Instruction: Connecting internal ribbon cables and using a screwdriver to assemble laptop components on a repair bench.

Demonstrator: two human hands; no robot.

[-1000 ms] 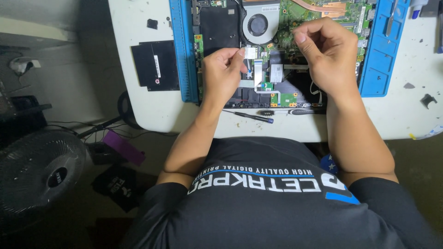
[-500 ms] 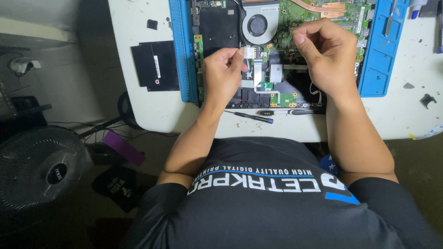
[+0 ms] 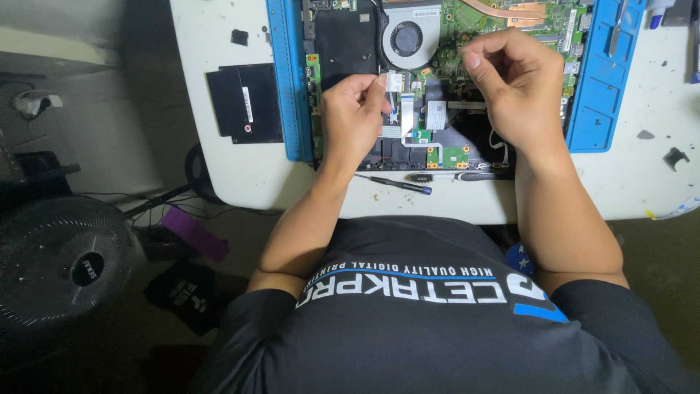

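White table (image 3: 233, 175) is being used as the bench; blue mat (image 3: 288, 87) is being laid under an opened laptop (image 3: 437, 80), boards and fan (image 3: 406, 38) being exposed. Black cover (image 3: 244, 103) is being left on the table, left of the mat. Floor fan (image 3: 62, 270) is being seen lower left. Left hand (image 3: 354, 117) is being held over the laptop's middle, fingers pinched on a white ribbon cable (image 3: 394, 82). Right hand (image 3: 514, 87) is being held curled above the green board; whether anything is gripped cannot be told. Screwdriver (image 3: 394, 183) is being left at the table edge, just below the laptop.
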